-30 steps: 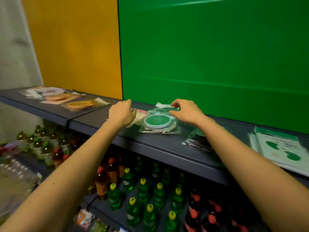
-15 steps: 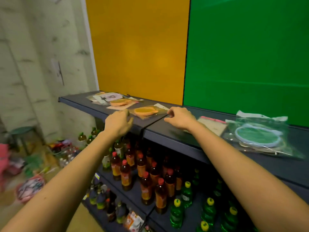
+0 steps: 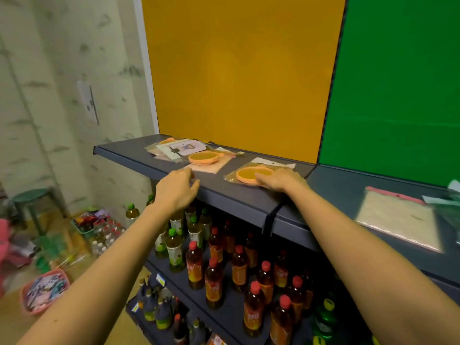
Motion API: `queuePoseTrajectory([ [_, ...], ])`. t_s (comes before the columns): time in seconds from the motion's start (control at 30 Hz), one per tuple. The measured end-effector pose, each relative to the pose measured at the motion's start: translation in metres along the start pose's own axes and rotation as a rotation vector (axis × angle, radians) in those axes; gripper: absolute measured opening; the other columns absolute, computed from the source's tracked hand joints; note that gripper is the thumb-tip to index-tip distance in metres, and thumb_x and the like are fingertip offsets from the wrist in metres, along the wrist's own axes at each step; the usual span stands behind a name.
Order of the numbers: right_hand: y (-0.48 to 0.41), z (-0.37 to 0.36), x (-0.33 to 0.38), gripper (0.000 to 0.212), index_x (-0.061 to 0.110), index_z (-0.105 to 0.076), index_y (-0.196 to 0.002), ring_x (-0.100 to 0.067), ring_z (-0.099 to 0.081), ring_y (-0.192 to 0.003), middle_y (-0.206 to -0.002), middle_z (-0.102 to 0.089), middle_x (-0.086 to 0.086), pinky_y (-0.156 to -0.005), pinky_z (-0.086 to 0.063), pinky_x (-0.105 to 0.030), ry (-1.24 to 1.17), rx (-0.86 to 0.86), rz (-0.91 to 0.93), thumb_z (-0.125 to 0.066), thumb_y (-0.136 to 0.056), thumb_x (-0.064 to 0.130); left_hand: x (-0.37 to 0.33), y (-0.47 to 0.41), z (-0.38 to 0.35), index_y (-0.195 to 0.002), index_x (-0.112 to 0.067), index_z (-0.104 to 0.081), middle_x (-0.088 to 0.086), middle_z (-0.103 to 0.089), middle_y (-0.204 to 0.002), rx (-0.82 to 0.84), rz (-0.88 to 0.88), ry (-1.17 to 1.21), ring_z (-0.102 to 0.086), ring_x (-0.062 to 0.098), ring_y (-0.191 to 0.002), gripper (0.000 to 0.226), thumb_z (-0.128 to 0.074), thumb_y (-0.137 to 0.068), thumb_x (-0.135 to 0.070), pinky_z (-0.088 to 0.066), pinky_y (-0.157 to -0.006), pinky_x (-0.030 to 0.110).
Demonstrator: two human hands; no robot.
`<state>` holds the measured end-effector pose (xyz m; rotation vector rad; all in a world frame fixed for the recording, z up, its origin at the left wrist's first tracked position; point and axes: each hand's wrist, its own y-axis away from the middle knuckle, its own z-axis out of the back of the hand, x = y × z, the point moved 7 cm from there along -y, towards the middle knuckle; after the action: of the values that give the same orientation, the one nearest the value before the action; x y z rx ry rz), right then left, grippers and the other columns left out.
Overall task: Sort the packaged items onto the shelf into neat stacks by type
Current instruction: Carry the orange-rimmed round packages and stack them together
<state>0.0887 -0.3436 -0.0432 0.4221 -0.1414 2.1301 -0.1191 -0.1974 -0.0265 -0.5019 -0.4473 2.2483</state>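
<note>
On the dark shelf (image 3: pixel 129 151) lies an orange round item in a clear bag (image 3: pixel 249 174). My right hand (image 3: pixel 281 180) rests on its right side with the fingers laid flat. Left of it, a second orange round packet (image 3: pixel 202 158) sits on a flat pink packet (image 3: pixel 209 168), beside a loose pile of card-backed packets (image 3: pixel 183 148). My left hand (image 3: pixel 178 189) hovers at the shelf's front edge by the pink packet's near corner, fingers loosely curled and holding nothing. Farther right lie a flat beige packet with a pink strip (image 3: pixel 398 217) and a blurred green packet (image 3: pixel 451 202).
Yellow and green panels back the shelf. The lower shelves hold brown bottles with red caps (image 3: pixel 214 282) and green-capped bottles (image 3: pixel 174 250). On the floor at left stand a pink basket (image 3: pixel 43 292), a green basket (image 3: pixel 86 224) and a green stool (image 3: pixel 31 197).
The view swung left along the shelf. Both hands moved left from the green packet; my right hand came down on the orange bagged item and my left hand reached the pink packet's corner.
</note>
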Motion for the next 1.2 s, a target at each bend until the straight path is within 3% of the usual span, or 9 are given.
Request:
queuePoseTrajectory([
  [0.2, -0.058, -0.003, 0.019, 0.112, 0.016, -0.034, -0.146, -0.032, -0.033, -0.139, -0.154, -0.031, -0.01, -0.109, -0.032, -0.043, -0.027, 0.03, -0.089, -0.054, -0.059, 0.084, 0.03, -0.073, -0.023, -0.114, -0.012, -0.058, 0.012, -0.064, -0.119, 0.01, 0.04, 0.03, -0.059, 0.031, -0.106, 0.035, -0.043, -0.094, -0.036, -0.05, -0.087, 0.041],
  [0.33, -0.09, -0.011, 0.041, 0.092, 0.011, -0.039, -0.14, -0.027, -0.048, -0.123, -0.138, -0.05, -0.007, -0.104, -0.04, -0.038, -0.161, 0.227, -0.08, -0.074, -0.067, 0.055, 0.047, -0.122, -0.038, -0.103, -0.009, -0.06, 0.014, -0.066, -0.109, 0.017, 0.05, 0.068, -0.059, 0.033, -0.1, 0.033, -0.043, -0.094, -0.036, -0.051, -0.083, 0.041],
  [0.43, -0.106, -0.011, 0.055, 0.058, 0.013, -0.049, -0.113, -0.023, -0.057, -0.089, -0.077, -0.069, -0.004, -0.069, -0.049, -0.03, -0.27, 0.285, -0.047, -0.078, -0.07, 0.039, 0.054, -0.148, -0.051, -0.1, -0.005, -0.06, 0.018, -0.066, -0.106, 0.033, 0.046, 0.081, -0.058, 0.036, -0.1, 0.04, -0.045, -0.092, -0.041, -0.048, -0.082, 0.041],
  [0.53, -0.118, 0.013, 0.061, 0.027, 0.011, -0.053, -0.085, -0.017, -0.049, -0.06, -0.069, -0.054, -0.005, -0.045, -0.034, -0.022, -0.317, 0.084, -0.034, -0.074, -0.077, 0.028, 0.058, -0.167, -0.069, -0.104, 0.001, -0.061, 0.021, -0.066, -0.108, 0.128, 0.08, 0.122, -0.06, 0.037, -0.099, 0.061, -0.046, -0.087, -0.055, -0.048, -0.08, 0.04],
  [0.67, -0.12, 0.035, 0.064, 0.027, 0.01, -0.047, -0.064, -0.01, -0.043, -0.04, -0.058, -0.048, -0.005, -0.024, -0.022, -0.009, -0.45, -0.081, -0.03, -0.065, -0.084, 0.011, 0.054, -0.181, -0.087, -0.13, 0.0, -0.052, 0.019, -0.053, -0.136, 0.335, 0.133, 0.112, -0.051, 0.036, -0.122, 0.095, -0.046, -0.074, -0.077, -0.042, -0.1, 0.043],
  [0.93, -0.103, 0.047, 0.054, 0.022, 0.011, -0.05, -0.105, -0.013, -0.055, -0.064, -0.086, -0.059, -0.006, -0.047, -0.044, -0.016, -0.716, -0.289, -0.112, -0.062, -0.087, 0.008, 0.06, -0.22, -0.12, -0.152, -0.012, -0.009, 0.024, 0.005, -0.158, 0.659, 0.071, -0.108, 0.003, 0.038, -0.147, 0.125, -0.051, -0.059, -0.084, -0.005, -0.119, 0.051],
  [1.0, -0.098, 0.048, 0.05, 0.028, 0.01, -0.051, -0.111, -0.012, -0.053, -0.063, -0.091, -0.057, -0.007, -0.038, -0.04, -0.011, -0.736, -0.355, -0.139, -0.063, -0.086, 0.009, 0.062, -0.227, -0.125, -0.151, -0.013, -0.015, 0.022, -0.003, -0.158, 0.667, 0.043, -0.087, -0.005, 0.039, -0.146, 0.123, -0.053, -0.058, -0.084, -0.011, -0.119, 0.051],
  [1.13, -0.087, 0.044, 0.045, 0.012, 0.011, -0.052, -0.091, -0.013, -0.051, -0.064, -0.08, -0.055, -0.004, -0.04, -0.037, -0.013, -0.731, -0.457, -0.201, -0.063, -0.086, 0.014, 0.061, -0.246, -0.131, -0.143, -0.016, -0.036, 0.01, -0.042, -0.147, 0.623, -0.005, 0.094, -0.041, 0.032, -0.133, 0.161, -0.053, -0.004, -0.095, -0.036, -0.108, 0.043],
  [1.2, -0.08, 0.039, 0.04, 0.017, 0.011, -0.056, -0.097, -0.017, -0.055, -0.071, -0.086, -0.058, -0.007, -0.051, -0.037, -0.02, -0.75, -0.487, -0.241, -0.064, -0.085, 0.019, 0.057, -0.246, -0.118, -0.131, -0.009, -0.044, 0.01, -0.054, -0.131, 0.609, -0.029, 0.257, -0.053, 0.03, -0.118, 0.129, -0.073, -0.028, -0.08, -0.048, -0.097, 0.041],
])
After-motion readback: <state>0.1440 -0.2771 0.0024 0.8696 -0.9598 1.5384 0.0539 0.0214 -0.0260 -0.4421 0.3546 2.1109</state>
